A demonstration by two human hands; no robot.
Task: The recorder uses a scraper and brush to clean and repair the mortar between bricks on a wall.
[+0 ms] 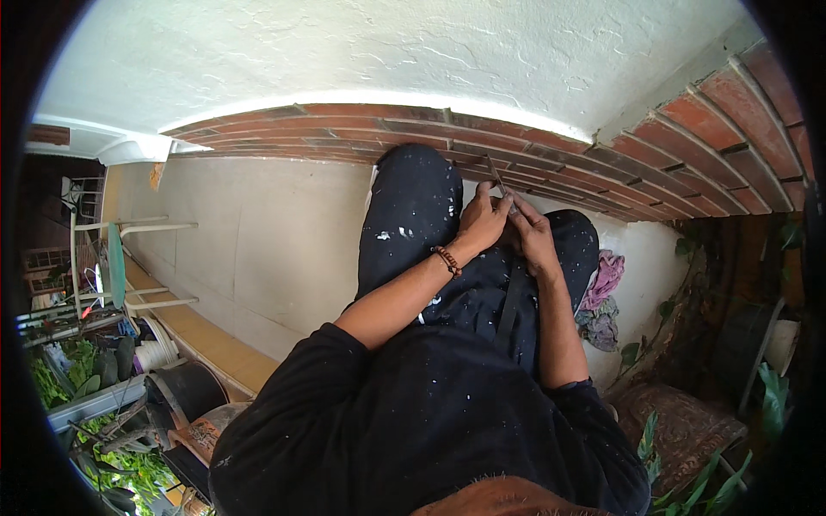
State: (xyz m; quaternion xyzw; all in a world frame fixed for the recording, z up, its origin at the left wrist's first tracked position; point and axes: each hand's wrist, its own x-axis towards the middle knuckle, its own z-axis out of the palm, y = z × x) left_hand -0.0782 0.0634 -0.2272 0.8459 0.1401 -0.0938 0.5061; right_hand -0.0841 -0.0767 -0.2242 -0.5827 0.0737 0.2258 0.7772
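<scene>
A thin, narrow, blade-like tool sticks up from between my hands toward the brick band of the wall; its exact kind does not show. My right hand is closed around its lower end, fingers bent. Close beside it, my left hand, with a beaded bracelet at the wrist, has its fingertips pinched against the tool. Both hands meet between my raised knees, just short of the brick band. The fingers hide the tool's lower part.
White textured wall rises above the bricks. Crumpled pink and grey rags lie on the pale floor by my right knee. At left stand a metal-legged chair, a black bucket and plants. More plants and pots crowd the right.
</scene>
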